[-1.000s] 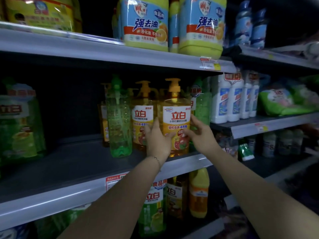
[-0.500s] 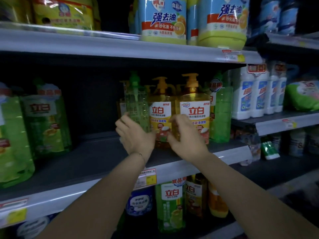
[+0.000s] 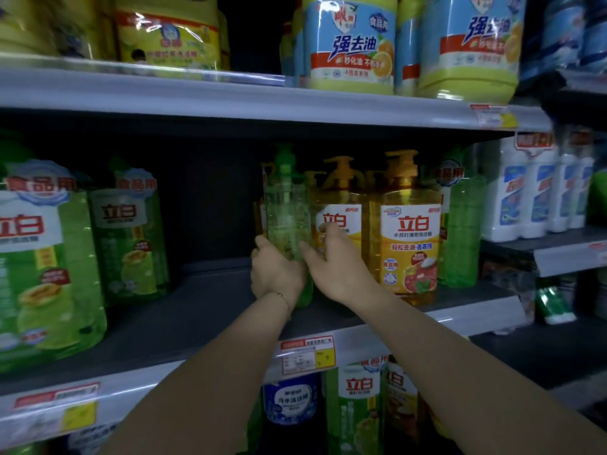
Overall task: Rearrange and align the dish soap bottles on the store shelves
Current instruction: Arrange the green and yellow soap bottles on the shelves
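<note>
A clear green pump bottle (image 3: 287,208) stands on the middle shelf (image 3: 203,310), its back facing me. My left hand (image 3: 275,274) grips its lower left side, and my right hand (image 3: 331,261) holds its right side with the fingers wrapped round it. Right beside it stand two orange pump bottles with white labels, one (image 3: 341,221) half hidden by my right hand and one (image 3: 409,238) at the shelf front. More orange bottles sit behind them. Another green bottle (image 3: 461,231) stands to their right.
Large green soap bottles (image 3: 42,264) fill the shelf's left end, with bare dark shelf between them and my hands. Big yellow jugs (image 3: 351,50) stand on the top shelf, white bottles (image 3: 522,198) on the right unit, more bottles (image 3: 358,408) on the shelf below.
My right hand left the front orange bottle and moved left onto the green bottle. My left hand moved left onto the same bottle. The camera turned left.
</note>
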Demonstrator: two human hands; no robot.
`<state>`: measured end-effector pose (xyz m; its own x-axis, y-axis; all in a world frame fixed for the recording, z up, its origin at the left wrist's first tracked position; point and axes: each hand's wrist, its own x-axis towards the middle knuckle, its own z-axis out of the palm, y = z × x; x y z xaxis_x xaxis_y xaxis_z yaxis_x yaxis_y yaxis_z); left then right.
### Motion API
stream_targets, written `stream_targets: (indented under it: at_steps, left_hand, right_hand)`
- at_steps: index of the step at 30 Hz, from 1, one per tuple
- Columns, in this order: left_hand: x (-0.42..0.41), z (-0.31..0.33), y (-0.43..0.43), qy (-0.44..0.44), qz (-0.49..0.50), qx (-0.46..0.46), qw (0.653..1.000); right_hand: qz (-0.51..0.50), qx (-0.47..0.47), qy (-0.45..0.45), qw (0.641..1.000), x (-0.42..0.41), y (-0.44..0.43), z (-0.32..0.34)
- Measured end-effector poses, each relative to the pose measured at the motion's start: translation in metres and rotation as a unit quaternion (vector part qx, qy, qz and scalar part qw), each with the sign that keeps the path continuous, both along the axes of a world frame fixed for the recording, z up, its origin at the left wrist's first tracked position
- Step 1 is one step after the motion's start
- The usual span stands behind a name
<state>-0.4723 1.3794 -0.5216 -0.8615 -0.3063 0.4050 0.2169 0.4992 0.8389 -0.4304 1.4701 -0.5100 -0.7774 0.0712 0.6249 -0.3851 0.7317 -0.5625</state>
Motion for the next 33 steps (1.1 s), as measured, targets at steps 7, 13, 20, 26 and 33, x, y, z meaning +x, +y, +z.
stream_targets:
  at_steps: [7,13,20,26,33]
  left_hand:
    - [0.026,-0.01,-0.035,0.065,-0.033,-0.063,0.995]
    - [0.025,-0.012,-0.086,0.055,-0.248,0.006,0.967]
    - [0.017,-0.005,-0.114,-0.017,-0.283,0.072,0.956]
    - [0.037,-0.005,-0.133,0.083,-0.261,0.077,0.959]
    - [0.057,-0.007,-0.171,0.175,-0.027,0.02,0.984]
  right_hand:
    - [0.047,-0.166,-0.033,0.985,-0.024,-0.037,0.001]
    - [0.001,-0.193,-0.021,0.981,-0.032,-0.046,-0.002]
    - [0.17,-0.317,0.014,0.933,-0.013,-0.053,-0.01]
    - [0.28,-0.344,0.022,0.896,-0.002,-0.098,-0.012]
    - [0.375,-0.343,-0.035,0.861,-0.009,-0.148,-0.001]
